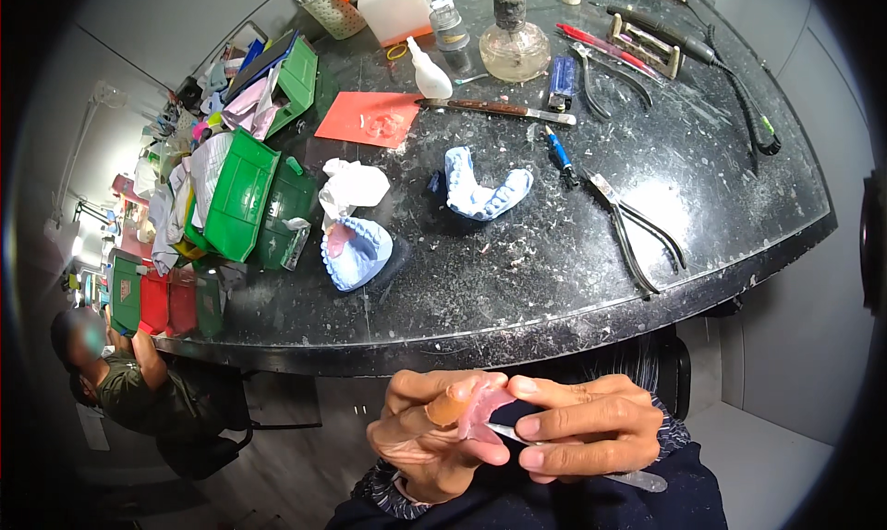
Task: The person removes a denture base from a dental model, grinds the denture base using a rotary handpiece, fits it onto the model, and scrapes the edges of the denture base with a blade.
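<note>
The left hand (pixel 425 442) has a narrow grip on a pink denture base (pixel 480 414), which is just in front of the near edge of the black worktop (pixel 536 322), off its surface and above the person's lap. The right hand (pixel 591 428) also has a narrow grip, holding a metal spatula (pixel 639 481); its blade reaches the denture base, though contact is hard to tell. The near edge curves round to the right, and a stretch of scrap-strewn surface lies between it and the things behind. Counted there: two blue dental casts (pixel 358 257), well apart; two pliers (pixel 605 190), the nearer pair's handles pointing toward the edge; one red wax sheet (pixel 346 117); one white squeeze bottle (pixel 430 75); one glass burner (pixel 514 54).
</note>
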